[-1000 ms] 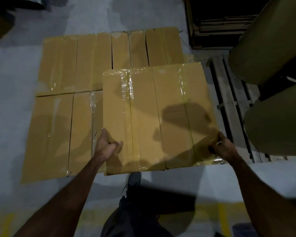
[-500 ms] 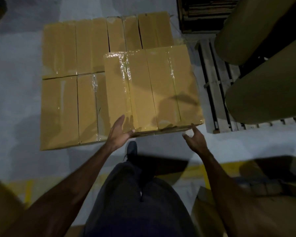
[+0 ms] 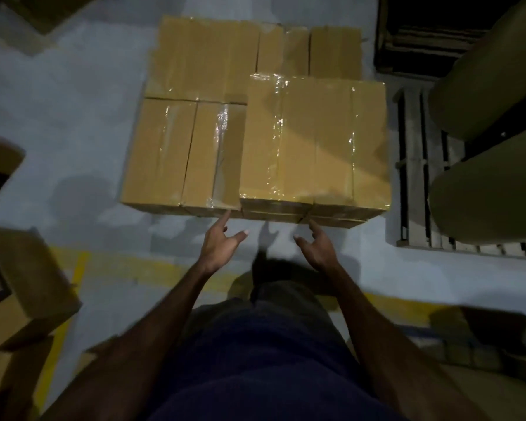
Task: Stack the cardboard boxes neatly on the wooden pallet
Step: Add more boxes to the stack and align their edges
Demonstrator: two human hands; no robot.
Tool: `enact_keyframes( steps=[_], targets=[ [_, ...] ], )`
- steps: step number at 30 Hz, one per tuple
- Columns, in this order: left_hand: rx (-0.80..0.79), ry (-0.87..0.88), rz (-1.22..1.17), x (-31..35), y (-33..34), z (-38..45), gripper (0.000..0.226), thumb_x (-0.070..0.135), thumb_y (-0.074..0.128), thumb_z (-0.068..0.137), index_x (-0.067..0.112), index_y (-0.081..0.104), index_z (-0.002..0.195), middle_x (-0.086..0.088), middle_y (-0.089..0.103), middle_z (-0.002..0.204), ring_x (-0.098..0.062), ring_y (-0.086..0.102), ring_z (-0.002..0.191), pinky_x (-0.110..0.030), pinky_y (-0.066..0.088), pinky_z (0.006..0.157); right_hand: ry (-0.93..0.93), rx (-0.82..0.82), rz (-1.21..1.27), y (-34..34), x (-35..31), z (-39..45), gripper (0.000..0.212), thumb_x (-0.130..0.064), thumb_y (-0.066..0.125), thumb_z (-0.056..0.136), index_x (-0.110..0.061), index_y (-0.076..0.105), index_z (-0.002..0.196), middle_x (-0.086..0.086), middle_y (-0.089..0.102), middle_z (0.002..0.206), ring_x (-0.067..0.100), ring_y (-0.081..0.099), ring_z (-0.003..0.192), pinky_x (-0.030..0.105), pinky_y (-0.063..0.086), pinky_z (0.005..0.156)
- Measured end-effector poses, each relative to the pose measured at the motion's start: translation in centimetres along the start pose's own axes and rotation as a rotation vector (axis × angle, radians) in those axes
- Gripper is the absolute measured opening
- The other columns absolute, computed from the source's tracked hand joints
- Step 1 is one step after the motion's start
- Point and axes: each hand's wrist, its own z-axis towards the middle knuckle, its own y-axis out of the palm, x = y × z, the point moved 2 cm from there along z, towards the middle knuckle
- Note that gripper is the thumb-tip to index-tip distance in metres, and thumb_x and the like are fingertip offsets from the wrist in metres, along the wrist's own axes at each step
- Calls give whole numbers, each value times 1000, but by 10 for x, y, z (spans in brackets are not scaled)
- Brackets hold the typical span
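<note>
Both the left hand (image 3: 217, 247) and right hand (image 3: 318, 247) hover with fingers spread, holding nothing, by the top box (image 3: 315, 141), likely stiff, tape-slick and best gripped by its lower edges.

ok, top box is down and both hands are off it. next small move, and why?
Probably reach left for a loose box. The top box rests on the stack's right half, both the left hand and right hand are open and empty, and the lower boxes beside it are uncovered.
</note>
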Motion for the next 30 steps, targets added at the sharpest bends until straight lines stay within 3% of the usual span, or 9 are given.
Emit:
enact_keyframes(
  steps=[10,14,19,22,30],
  targets=[
    [257,-54,-279,-113,-79,-141,78,32,78,95,19,39,162,-6,47,162,-26,49,142,-42,46,112,-234,-206,-377,112,-48,-69,76,-52,65,99,-14,38,160,13,44,161,34,46,145,48,41,117],
    [416,-106,-387,-171,-115,-206,76,34,76,96,20,41,162,-4,47,161,-26,49,142,-37,46,105,-339,-344,-430,178,-73,-110,77,-47,67,99,-14,35,162,11,40,164,31,42,148,51,39,120],
    [668,-228,-539,-247,-141,-275,76,37,79,93,21,45,159,-5,53,156,-28,54,137,-46,49,110,-455,-532,-535,257,-107,-154,78,-43,67,100,-16,31,164,7,35,168,29,39,151,50,37,122],
    [784,-288,-636,-282,-145,-306,73,35,78,95,21,46,159,-5,53,156,-29,54,137,-49,48,112,-534,-599,-630,293,-130,-174,77,-42,66,101,-16,30,164,6,34,168,29,38,151,51,36,122],
    [1002,-382,-812,-327,-165,-342,73,33,77,96,17,44,159,-6,50,159,-28,51,141,-39,45,110,-702,-773,-823,394,-173,-199,78,-45,69,99,-14,34,162,7,40,165,28,43,149,49,38,121]
  ],
)
